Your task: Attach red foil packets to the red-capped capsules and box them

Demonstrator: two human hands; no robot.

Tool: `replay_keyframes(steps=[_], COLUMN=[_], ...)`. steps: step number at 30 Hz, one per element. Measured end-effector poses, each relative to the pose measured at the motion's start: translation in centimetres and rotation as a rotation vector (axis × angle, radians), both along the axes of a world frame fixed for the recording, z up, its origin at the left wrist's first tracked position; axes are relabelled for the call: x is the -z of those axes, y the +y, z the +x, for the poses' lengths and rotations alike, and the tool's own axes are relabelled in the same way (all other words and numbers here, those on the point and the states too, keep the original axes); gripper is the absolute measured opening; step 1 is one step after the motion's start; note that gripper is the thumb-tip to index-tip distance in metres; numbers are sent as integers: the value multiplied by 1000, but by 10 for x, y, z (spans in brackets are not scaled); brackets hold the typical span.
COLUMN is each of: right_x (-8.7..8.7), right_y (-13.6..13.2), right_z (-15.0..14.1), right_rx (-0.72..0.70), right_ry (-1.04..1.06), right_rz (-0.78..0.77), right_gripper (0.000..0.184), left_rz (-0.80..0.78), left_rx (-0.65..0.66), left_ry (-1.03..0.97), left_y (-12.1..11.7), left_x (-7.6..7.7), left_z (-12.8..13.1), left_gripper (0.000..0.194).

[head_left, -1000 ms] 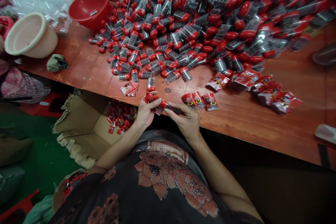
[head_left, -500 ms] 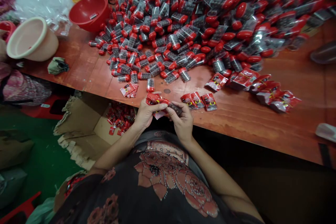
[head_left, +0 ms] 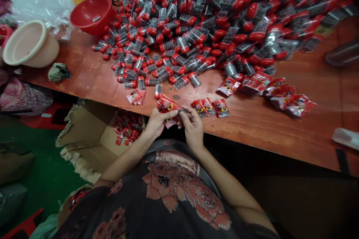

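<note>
Near the table's front edge, my left hand (head_left: 156, 122) grips a red printed packet (head_left: 167, 103) between thumb and fingers. Close beside it, my right hand (head_left: 193, 127) pinches a small dark item at the packet's right end. That item is mostly covered by my fingers, and I cannot tell how far it sits inside the packet. Several similar red packets (head_left: 221, 108) lie just right of my hands, and a few flat packets (head_left: 136, 96) lie to the left. A clear tube with a red cap (head_left: 158, 91) stands just beyond the held packet.
A large heap of red-capped clear tubes (head_left: 179, 41) covers the table's back. Filled red packets (head_left: 286, 99) line up at right. A red bowl (head_left: 105, 13), a cream tub (head_left: 46, 50) and a crumpled cloth (head_left: 58, 72) stand left. Below is an open cardboard box (head_left: 86, 127) holding red packets.
The dark item in my right hand has moved left against the packet and shows less. The held packet's upper part now stands up more. The whole view has shifted slightly.
</note>
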State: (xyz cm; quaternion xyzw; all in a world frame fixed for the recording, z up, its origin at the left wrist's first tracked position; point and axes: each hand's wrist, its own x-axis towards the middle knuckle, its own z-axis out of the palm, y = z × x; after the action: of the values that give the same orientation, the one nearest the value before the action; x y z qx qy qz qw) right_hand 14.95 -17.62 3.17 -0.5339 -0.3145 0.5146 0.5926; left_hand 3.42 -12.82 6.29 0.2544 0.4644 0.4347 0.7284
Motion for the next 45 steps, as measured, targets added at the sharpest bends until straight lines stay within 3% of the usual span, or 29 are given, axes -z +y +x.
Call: replay_keyframes(steps=[4,11,19,24,29,35,40,45], right_x=[2,12,3,7,10,10,10,12], right_y=[1,2,2,0,-3,-7,-5,2], right_z=[3,3,6,-1,-9,-11,-1,17], right_rx=[-80,-61,-98,-21,73,138,-56,-127], right_ry=[70,9,89,117,133,26,25,-190], right_rz=[10,1,-44,-42,5,34,89,148], right_gripper=[36,39,35,35,36,34,39,37], left_rz=[6,-55,33,3,60,-32,36,-1], left_rx=[-86,-7,-19,5,-87,-17,-49,68], left_ry=[3,70,112,100,55,-23,49,90], left_y=[-1,2,12,11,4,-10,0,4], left_x=[4,14,11,9,11,15,11,9], left_z=[0,-6,-10,-7,2,13,3,0], left_gripper=[29,32,35,36,38,40,37,37])
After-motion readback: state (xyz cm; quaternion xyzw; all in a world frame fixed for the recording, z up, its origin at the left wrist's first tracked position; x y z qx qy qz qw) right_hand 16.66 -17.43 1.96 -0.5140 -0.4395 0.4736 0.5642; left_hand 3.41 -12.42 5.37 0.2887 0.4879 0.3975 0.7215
